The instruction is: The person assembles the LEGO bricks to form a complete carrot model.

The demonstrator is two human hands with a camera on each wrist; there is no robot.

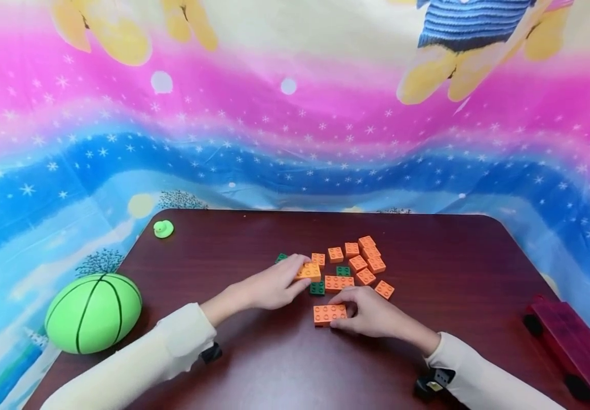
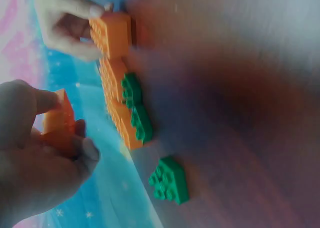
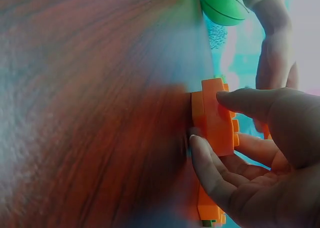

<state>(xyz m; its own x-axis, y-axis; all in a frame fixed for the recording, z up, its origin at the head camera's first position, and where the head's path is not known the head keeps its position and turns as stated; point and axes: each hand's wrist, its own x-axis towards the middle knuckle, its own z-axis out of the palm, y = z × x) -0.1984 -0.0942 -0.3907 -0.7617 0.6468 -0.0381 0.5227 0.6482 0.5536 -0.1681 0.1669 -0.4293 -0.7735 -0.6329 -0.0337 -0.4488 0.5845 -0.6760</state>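
My left hand (image 1: 277,283) grips a yellow-orange toy building brick (image 1: 308,272) by its left end, between thumb and fingers. In the left wrist view that brick (image 2: 59,120) is off the table. Nearer to me, my right hand (image 1: 372,312) pinches a long orange brick (image 1: 327,314) by its right end, studs up. The right wrist view shows this brick (image 3: 220,123) with another orange piece (image 3: 198,110) beneath it. Between the hands lie an orange brick (image 1: 339,283) and a small green brick (image 1: 317,288). Another green brick (image 2: 170,182) stands apart, partly hidden by my left hand in the head view.
Several small orange bricks (image 1: 358,263) lie scattered behind my right hand, with a green one (image 1: 343,271) among them. A green ball (image 1: 94,313) and a green toy duck (image 1: 163,229) sit at the left of the brown table (image 1: 213,239). A red toy vehicle (image 1: 572,347) stands at the right.
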